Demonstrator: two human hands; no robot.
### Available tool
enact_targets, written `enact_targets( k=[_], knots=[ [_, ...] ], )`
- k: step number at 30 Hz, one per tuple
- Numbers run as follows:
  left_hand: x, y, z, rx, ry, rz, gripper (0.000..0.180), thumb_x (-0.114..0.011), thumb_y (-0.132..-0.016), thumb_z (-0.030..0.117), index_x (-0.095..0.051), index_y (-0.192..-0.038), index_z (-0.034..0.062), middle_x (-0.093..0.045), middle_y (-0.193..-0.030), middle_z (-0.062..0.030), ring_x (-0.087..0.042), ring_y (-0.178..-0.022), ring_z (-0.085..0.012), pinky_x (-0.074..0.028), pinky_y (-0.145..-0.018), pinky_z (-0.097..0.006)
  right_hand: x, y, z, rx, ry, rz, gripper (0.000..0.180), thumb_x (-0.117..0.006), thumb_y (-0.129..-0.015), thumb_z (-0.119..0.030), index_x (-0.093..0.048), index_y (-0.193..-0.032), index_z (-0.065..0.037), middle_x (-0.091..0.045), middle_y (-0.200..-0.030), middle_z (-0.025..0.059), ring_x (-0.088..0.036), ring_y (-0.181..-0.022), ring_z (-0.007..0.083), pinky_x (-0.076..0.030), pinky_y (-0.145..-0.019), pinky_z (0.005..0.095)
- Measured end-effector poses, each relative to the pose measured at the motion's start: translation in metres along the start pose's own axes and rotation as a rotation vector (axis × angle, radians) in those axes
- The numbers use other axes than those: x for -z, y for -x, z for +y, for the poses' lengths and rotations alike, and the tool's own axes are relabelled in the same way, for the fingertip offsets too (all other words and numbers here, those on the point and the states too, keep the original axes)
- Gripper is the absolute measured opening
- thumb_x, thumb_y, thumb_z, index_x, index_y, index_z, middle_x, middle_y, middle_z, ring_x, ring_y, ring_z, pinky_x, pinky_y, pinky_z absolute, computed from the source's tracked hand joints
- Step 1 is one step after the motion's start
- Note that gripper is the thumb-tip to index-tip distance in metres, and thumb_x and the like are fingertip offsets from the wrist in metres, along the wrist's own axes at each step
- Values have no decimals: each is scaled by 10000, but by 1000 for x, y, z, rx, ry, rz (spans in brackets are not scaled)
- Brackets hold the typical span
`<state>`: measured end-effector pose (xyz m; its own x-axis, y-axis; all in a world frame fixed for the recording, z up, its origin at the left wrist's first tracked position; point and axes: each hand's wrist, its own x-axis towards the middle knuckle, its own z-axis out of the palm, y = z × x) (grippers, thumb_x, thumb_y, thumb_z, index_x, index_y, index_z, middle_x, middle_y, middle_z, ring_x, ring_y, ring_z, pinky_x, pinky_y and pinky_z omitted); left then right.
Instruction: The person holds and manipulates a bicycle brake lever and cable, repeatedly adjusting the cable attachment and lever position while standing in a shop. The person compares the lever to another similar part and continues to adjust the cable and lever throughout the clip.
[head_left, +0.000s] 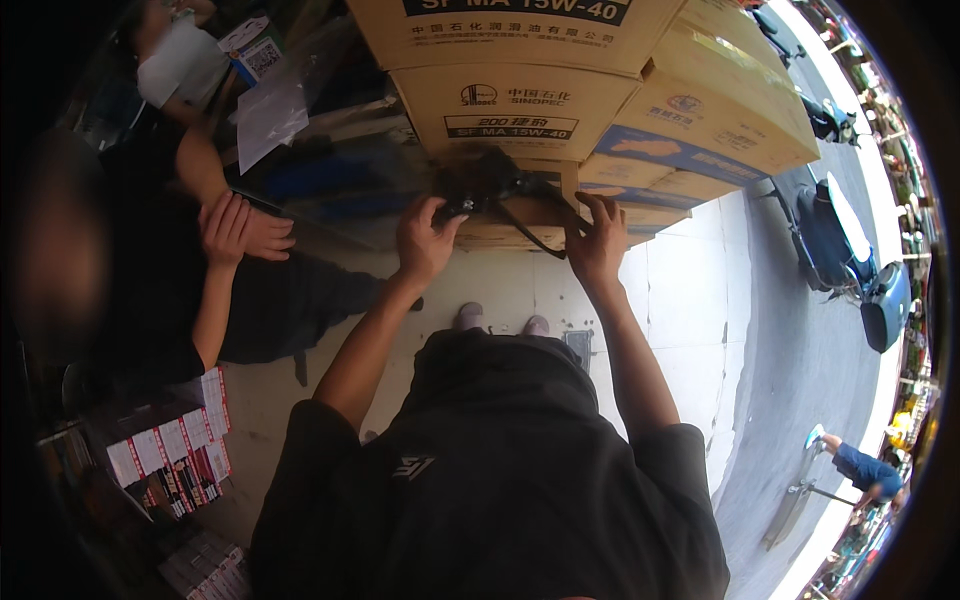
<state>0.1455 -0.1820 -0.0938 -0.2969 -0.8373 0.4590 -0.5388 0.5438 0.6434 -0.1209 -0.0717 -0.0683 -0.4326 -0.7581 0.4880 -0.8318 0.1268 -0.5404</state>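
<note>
In front of the stacked cartons, I hold a black item with a thin looped strap (532,238); its dark body (482,180) blends into shadow, so its exact kind does not show. My left hand (425,242) pinches its left side, close to a small shiny spot. On the other side my right hand (598,242) has its fingers curled at the strap's right end. Both forearms reach forward from my dark shirt. Directly behind the item stands a brown cardboard carton (510,105).
More cartons (700,120) are stacked to the right, some with blue bands. At left a person in dark clothes sits with hands crossed (245,228); another person in white (180,70) is behind. Red-and-white boxes (170,450) lie lower left. A parked scooter (830,235) stands right.
</note>
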Motion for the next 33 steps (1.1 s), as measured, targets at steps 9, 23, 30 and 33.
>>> enact_targets(
  k=[9, 23, 30, 33],
  knots=[
    [1, 1, 2, 90, 26, -43, 401, -891, -849, 200, -676, -1151, 46, -707, -1113, -155, -683, -1011, -385, -551, -854, -452, 25, 49, -22, 91, -102, -35, 244, -819, -881, -99, -722, -1101, -60, -717, -1112, 144, -667, -1023, 381, -545, -885, 471],
    [4, -2, 4, 88, 114, -24, 318, -880, -855, 124, -691, -1088, 18, -699, -1018, -129, -704, -915, -308, -555, -801, -390, -5, 51, -17, -291, -278, -533, 349, -782, -969, -314, -758, -1110, 5, -778, -960, 202, -759, -834, 356, -577, -746, 437],
    [10, 1, 17, 106, 162, -56, 305, -884, -853, 107, -694, -1072, 15, -679, -982, -113, -685, -867, -276, -545, -774, -381, -3, 48, -19, -191, -293, -585, 322, -733, -1016, -311, -762, -1051, 7, -746, -872, 226, -737, -781, 356, -551, -725, 426],
    [10, 3, 17, 126, 157, -67, 304, -879, -864, 104, -694, -1087, 11, -674, -988, -113, -677, -881, -274, -539, -789, -382, -3, 47, -23, -215, -276, -580, 325, -723, -1022, -316, -756, -1054, 6, -738, -859, 227, -730, -776, 360, -550, -728, 423]
  ],
)
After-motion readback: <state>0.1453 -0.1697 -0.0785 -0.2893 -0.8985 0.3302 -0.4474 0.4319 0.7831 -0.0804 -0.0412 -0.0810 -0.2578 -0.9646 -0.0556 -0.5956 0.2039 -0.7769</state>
